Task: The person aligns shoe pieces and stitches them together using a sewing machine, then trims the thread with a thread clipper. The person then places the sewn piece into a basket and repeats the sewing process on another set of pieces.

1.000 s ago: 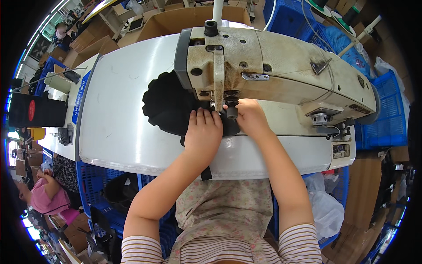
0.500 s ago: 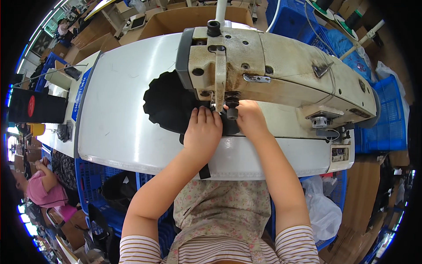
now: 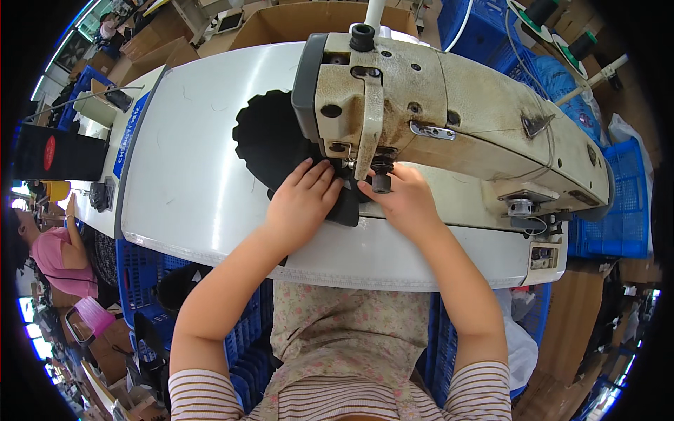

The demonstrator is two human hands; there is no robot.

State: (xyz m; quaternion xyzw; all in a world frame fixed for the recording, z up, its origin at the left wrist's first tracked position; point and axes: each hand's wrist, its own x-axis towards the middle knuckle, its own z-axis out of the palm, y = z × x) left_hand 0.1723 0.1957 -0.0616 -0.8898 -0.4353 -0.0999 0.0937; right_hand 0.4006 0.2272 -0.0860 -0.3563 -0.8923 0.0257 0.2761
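Two bare hands: set apart from each other near the centre of the frame.
Left hand (image 3: pixel 302 205): laid flat on the black cloth (image 3: pixel 270 140), fingers stretched side by side toward the upper right.
Right hand (image 3: pixel 405 202): just right of centre, thumb pointing left near the cloth's right part; some fingers are hidden behind a dark knob (image 3: pixel 381 184), so I cannot tell whether it pinches anything.
Black cloth: left of centre, its notched round edge facing left; the upper right part goes under the machine's head, and a lower flap shows below the left hand.
Sewing machine (image 3: pixel 491 119): cream and stained, running from the upper centre to the right of the frame.
White table (image 3: pixel 189 175): across the middle, beneath cloth and machine.
Apron (image 3: pixel 351 319): floral, lower centre, with striped sleeves (image 3: pixel 201 393) at the lower left and lower right.
Baskets: one blue basket (image 3: pixel 611 210) at the right edge; more blue ones below the table.
Cardboard box (image 3: pixel 319 27): top centre.
Thread spools (image 3: pixel 581 45): upper right.
Co-worker (image 3: pixel 63 259): seated at the left edge, in a pink top.
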